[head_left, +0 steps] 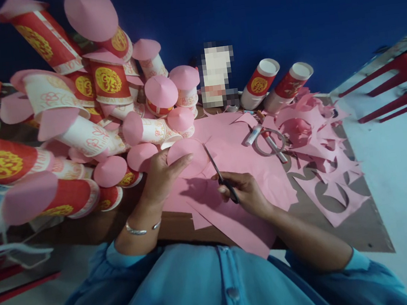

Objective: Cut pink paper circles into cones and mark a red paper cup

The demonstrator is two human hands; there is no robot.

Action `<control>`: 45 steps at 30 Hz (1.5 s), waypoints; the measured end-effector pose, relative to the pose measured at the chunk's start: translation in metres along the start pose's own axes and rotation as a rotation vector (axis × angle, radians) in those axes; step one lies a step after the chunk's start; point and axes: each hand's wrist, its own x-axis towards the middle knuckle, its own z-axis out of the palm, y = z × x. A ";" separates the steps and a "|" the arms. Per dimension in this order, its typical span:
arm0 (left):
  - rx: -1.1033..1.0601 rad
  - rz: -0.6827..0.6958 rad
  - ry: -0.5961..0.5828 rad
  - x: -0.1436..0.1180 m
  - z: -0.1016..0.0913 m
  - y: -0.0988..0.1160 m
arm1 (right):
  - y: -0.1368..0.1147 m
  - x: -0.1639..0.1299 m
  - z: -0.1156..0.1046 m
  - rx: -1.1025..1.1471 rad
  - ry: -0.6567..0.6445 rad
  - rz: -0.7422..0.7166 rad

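Between thumb and fingers, my left hand [163, 174] grips a round pink paper disc [189, 155], held up over the table. My right hand [243, 192] has its fingers in the handles of a pair of scissors [221, 172] with a dark grip. The blades point up and away, with their tips close to the right edge of the disc. Whether they touch the paper, I cannot tell. Beneath both hands lie large pink paper sheets [261, 175], overlapping one another.
Paper cups with pink cone tops [111, 82] are heaped at the left. Two red-and-white cup stacks [260, 83] stand at the back. A tape roll [269, 142] and a marker-like stick [275, 147] rest on the sheets. Pink offcuts [337, 195] cover the right side; a red stool [399, 84] stands beyond.
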 end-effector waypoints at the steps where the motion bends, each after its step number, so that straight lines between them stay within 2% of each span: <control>1: -0.011 -0.002 0.002 0.000 0.000 0.000 | 0.000 0.000 0.000 0.002 0.000 -0.001; 8: -0.050 -0.040 0.040 -0.001 0.002 -0.002 | -0.001 0.000 0.001 0.019 0.002 -0.006; 16: -0.003 0.016 0.081 0.000 0.002 -0.003 | -0.002 -0.001 0.001 0.017 -0.008 -0.011; 29: -0.004 -0.010 0.004 0.000 0.001 -0.001 | 0.000 0.000 0.002 0.041 0.009 -0.006; 39: -0.054 -0.009 0.040 0.002 0.000 -0.012 | -0.003 -0.001 0.002 0.038 -0.006 -0.042; 45: -0.034 0.020 0.054 0.002 0.000 -0.010 | -0.001 -0.001 0.002 0.056 -0.012 -0.024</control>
